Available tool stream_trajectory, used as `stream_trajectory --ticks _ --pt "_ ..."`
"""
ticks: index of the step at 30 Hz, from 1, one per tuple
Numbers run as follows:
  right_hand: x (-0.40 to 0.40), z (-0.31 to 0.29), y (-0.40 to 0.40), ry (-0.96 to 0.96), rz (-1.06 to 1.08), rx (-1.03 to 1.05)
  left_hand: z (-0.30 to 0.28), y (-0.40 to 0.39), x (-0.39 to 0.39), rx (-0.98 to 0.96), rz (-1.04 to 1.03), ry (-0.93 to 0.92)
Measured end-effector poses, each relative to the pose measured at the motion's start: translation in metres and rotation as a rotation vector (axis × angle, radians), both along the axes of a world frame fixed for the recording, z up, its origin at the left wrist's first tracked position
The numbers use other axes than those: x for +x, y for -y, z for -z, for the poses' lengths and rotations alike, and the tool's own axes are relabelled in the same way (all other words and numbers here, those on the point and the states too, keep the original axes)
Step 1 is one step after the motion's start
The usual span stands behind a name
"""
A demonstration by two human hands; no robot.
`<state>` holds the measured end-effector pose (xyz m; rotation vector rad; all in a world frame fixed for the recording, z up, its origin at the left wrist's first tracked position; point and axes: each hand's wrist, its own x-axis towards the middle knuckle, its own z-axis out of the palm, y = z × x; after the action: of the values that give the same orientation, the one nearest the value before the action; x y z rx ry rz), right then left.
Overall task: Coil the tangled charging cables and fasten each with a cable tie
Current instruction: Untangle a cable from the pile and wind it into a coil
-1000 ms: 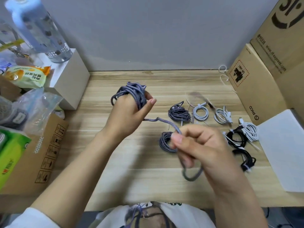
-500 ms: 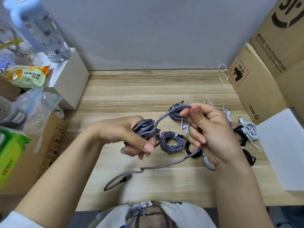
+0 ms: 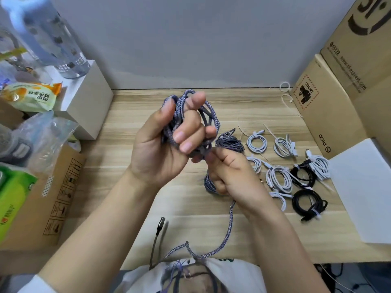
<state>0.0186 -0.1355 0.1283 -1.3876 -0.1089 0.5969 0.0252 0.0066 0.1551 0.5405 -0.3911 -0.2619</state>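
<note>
You are looking down at a light wooden tabletop [image 3: 131, 208] with pale grain running side to side, pushed against a plain grey wall [image 3: 201, 39] that meets it in a dark seam. The light is soft and even, with only faint shadows on the wood. To your left stands a white box [image 3: 88, 98] carrying a clear water bottle [image 3: 53, 39] and a snack packet [image 3: 31, 96], with a brown carton [image 3: 53, 197] and a green package [image 3: 12, 199] nearer you. To your right, printed cardboard boxes [image 3: 330, 106] lean by the wall, and a white sheet [image 3: 364, 191] lies at the table's edge.
</note>
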Motion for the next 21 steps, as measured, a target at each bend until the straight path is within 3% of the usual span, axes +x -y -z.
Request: stream_trajectory --ticks 6,10,13,15,21 --pt "-0.015 0.006 -0.002 -0.014 -0.205 -0.177 0.006 0.005 0.01 0.38 -0.546 -0.142" --pt "-0.02 0.004 0.002 0.029 -0.201 -0.24 0.019 0.004 0.012 0.761 -0.705 -0.119" --pt "-0.019 -0.004 0.011 0.099 -0.123 -0.196 0.033 -0.001 0.009 1.168 -0.704 0.093" --pt "-0.016 -0.009 0.015 0.197 -0.057 -0.188 0.04 -0.005 0.006 1.341 -0.615 0.179" --pt "-0.011 -0.01 0.018 0.457 0.087 -0.211 0.03 -0.005 0.003 1.294 -0.174 0.204"
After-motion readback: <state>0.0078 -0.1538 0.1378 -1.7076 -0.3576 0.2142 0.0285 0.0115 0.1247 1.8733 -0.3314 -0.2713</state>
